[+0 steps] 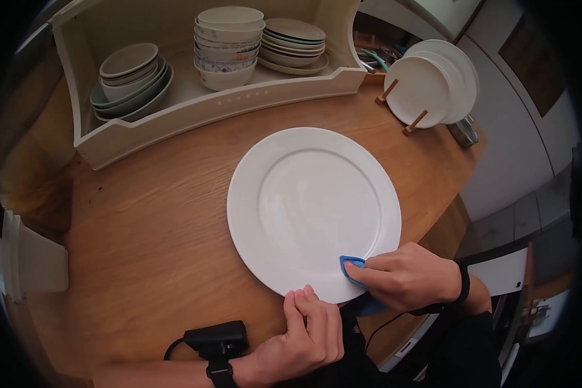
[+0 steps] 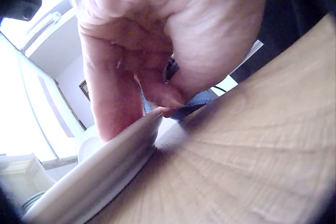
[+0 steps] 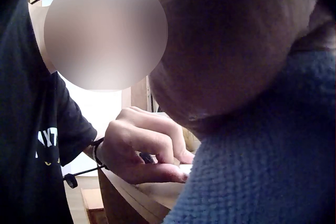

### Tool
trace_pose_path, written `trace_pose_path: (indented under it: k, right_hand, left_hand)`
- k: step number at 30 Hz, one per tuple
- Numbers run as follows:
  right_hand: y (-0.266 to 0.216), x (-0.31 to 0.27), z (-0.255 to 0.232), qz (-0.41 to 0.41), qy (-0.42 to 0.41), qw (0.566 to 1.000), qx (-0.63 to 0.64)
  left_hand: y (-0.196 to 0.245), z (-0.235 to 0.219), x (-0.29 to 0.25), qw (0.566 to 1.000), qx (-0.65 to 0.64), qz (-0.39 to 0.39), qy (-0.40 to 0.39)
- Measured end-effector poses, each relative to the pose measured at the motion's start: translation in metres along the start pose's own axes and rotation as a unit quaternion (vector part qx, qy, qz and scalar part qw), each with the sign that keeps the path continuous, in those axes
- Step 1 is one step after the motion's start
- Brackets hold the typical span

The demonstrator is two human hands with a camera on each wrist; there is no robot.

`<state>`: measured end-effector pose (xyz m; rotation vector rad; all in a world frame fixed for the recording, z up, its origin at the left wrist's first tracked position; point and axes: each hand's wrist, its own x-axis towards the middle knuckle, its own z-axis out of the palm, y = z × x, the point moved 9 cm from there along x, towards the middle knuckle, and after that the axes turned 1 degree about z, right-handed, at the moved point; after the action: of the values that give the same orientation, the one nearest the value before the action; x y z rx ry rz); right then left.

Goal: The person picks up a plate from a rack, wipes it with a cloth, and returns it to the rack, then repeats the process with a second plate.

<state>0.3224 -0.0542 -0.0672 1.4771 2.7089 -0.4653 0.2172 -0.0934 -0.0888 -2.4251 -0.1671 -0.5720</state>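
A large white plate [image 1: 317, 207] lies on the wooden table in front of me. My left hand [image 1: 310, 333] pinches its near rim, fingertips on top and thumb tucked beneath, as the left wrist view shows at the plate's edge [image 2: 115, 155]. In my right hand [image 1: 410, 278] is a blue cloth [image 1: 347, 260], pressed against the plate's near right rim by the thumb. The knitted weave of the cloth [image 3: 262, 150] fills the lower right of the right wrist view. More of the cloth hangs below the rim, partly hidden by the right hand.
A cream open rack [image 1: 207, 107] at the back holds stacked bowls [image 1: 229, 48] and small plates [image 1: 294, 42]. White plates [image 1: 420, 90] stand upright in a wooden holder at the back right. White plastic containers [image 1: 39, 258] sit at the left edge. The table [image 1: 155, 207] ends at the right.
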Motion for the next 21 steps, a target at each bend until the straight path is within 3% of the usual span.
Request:
trace_pose_path:
  k: [5,11,14,19,21]
  right_hand:
    - [0.005,-0.007,-0.001,-0.005,0.013,1.000,0.024]
    - [0.045,-0.031,-0.005,0.077,0.019,0.997,0.014]
    - [0.082,-0.037,-0.018,0.142,0.090,0.986,-0.001]
    - [0.121,-0.021,-0.033,0.155,0.123,0.980,0.005]
    - [0.125,-0.011,-0.039,0.117,0.168,0.979,-0.009]
  left_hand:
    - [-0.003,-0.001,0.001,1.000,-0.009,0.000,-0.001]
    - [-0.009,-0.005,0.007,0.999,-0.028,0.023,-0.007]
    - [-0.006,-0.001,0.008,0.998,-0.029,0.018,-0.047]
    - [-0.015,-0.009,0.015,0.997,-0.061,0.005,-0.050]
    - [-0.014,-0.008,0.016,0.997,-0.054,0.012,-0.054]
